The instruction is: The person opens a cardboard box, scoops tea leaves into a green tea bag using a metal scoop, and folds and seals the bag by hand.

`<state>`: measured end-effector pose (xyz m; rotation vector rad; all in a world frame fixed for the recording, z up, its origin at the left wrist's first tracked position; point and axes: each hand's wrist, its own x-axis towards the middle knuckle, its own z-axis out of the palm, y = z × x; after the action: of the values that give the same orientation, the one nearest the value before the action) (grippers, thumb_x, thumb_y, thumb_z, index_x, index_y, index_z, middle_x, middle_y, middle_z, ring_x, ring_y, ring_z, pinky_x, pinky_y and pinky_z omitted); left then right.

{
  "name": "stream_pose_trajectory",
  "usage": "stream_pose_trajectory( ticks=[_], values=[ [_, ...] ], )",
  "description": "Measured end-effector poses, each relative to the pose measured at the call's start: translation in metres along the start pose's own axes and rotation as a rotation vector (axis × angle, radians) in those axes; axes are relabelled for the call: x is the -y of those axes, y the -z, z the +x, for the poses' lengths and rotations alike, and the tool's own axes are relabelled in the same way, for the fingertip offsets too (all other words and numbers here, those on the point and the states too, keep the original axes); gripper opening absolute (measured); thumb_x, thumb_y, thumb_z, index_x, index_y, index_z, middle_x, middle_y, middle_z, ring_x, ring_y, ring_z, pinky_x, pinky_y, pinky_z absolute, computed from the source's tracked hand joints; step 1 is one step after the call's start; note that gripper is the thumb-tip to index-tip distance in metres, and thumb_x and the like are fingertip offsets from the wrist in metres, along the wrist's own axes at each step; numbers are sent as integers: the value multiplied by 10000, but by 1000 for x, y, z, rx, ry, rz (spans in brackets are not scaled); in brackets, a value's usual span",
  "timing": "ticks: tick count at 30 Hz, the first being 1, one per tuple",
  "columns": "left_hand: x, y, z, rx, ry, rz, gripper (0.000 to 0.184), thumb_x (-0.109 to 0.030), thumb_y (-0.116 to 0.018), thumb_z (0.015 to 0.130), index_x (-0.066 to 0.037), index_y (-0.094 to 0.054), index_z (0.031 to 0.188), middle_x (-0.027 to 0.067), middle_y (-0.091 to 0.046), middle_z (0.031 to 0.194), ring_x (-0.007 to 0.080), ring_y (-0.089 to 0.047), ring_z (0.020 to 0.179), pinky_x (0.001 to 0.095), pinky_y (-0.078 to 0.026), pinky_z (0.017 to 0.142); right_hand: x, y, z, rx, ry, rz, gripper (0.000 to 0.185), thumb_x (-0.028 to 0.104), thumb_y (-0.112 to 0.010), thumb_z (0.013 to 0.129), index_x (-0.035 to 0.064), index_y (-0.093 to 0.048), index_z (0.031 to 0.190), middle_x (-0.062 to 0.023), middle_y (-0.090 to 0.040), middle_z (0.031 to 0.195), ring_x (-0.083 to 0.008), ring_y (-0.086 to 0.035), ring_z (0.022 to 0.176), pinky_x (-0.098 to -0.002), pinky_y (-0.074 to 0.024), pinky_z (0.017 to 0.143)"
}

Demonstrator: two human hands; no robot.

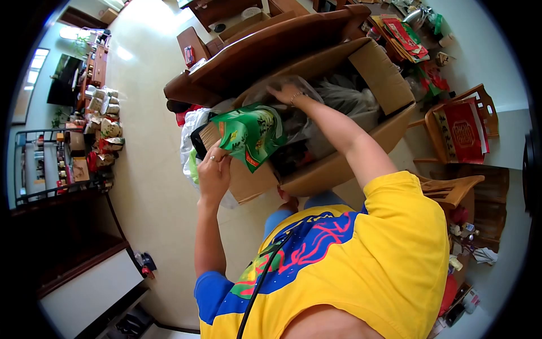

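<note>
My left hand (pixel 215 170) is closed on the lower left edge of a green plastic bag (pixel 252 133) with printing on it. The bag lies over the left end of a large open cardboard box (pixel 333 166). Inside the box are clear and whitish plastic bags (pixel 344 96). My right hand (pixel 287 94), a bracelet at its wrist, reaches over the box onto clear plastic, its fingers apart. Whether that hand grips any of the plastic cannot be made out. A white plastic bag (pixel 193 127) sits just left of the box.
A dark wooden bench (pixel 254 48) runs behind the box. To the right stands a wooden chair (pixel 491 121) bearing a red bag (pixel 464 131). Papers (pixel 403 37) are stacked at the upper right. Shelves with many packages line the left side.
</note>
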<state>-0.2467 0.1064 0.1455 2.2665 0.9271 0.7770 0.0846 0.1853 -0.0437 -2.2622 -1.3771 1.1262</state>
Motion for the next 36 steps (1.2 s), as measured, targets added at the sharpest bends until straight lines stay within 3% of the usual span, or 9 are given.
stream_pose_trajectory(
  ticks=[5,8,12,19,21,23,27,34,36],
  values=[
    [-16,-13,9,-49,44,33,121,99,-612,822,17,-555,890,157,-670,1060,263,-658,789,304,-516,692,12,22,8,128,-61,301,1078,820,-513,741,-108,-521,1291,-311,-490,1356,-376,-508,1259,-404,-384,1065],
    [-17,-19,13,-69,78,46,148,95,-609,825,12,-584,946,147,-674,991,231,-650,757,301,-516,693,-14,-3,-4,116,86,-235,992,790,-567,739,-45,-580,1275,-252,-527,1355,-335,-507,1279,-371,-385,1070],
    [-25,-30,17,-73,136,75,194,88,-610,828,5,-624,1003,136,-676,920,209,-651,733,299,-518,690,-41,-21,3,335,-91,-171,907,728,-510,825,-55,-568,1280,-262,-518,1356,-345,-510,1266,-405,-403,1052],
    [-34,-50,18,-50,144,93,207,83,-619,830,9,-610,1023,140,-661,889,211,-656,721,302,-522,685,-42,-10,6,-74,6,-388,394,403,-543,931,68,-724,1036,-150,-669,1162,-267,-652,1033,-409,-516,844],
    [-39,-52,20,-44,173,88,156,101,-619,813,2,-549,912,152,-677,1036,265,-646,760,317,-515,670,-36,6,3,-157,24,-500,289,318,-560,928,106,-736,1013,-132,-676,1145,-241,-659,1008,-402,-520,814],
    [-41,-52,22,-37,175,107,155,99,-621,811,1,-547,906,155,-676,1061,273,-652,767,321,-519,673,-29,21,-1,-51,248,-767,254,166,-523,914,124,-743,1036,-123,-689,1095,-245,-612,1116,-409,-506,876],
    [-44,-54,26,-48,121,130,154,95,-624,806,-1,-537,889,167,-668,1121,295,-672,804,339,-531,682,-50,7,14,-263,527,-1117,210,161,-565,887,157,-753,981,-91,-701,1040,-266,-632,1034,-414,-524,808],
    [-43,-56,26,-27,120,123,149,104,-606,811,22,-587,933,177,-670,1023,231,-641,736,304,-512,685,-68,7,33,-58,462,-930,243,170,-552,903,150,-721,1077,-83,-701,1051,-278,-634,1062,-433,-528,827],
    [-45,-55,27,5,122,144,174,109,-612,800,-5,-533,904,169,-661,1144,315,-673,839,356,-538,697,-68,24,33,18,373,-711,237,171,-567,873,116,-720,1045,-132,-696,1041,-317,-644,1026,-499,-522,834]
  ],
)
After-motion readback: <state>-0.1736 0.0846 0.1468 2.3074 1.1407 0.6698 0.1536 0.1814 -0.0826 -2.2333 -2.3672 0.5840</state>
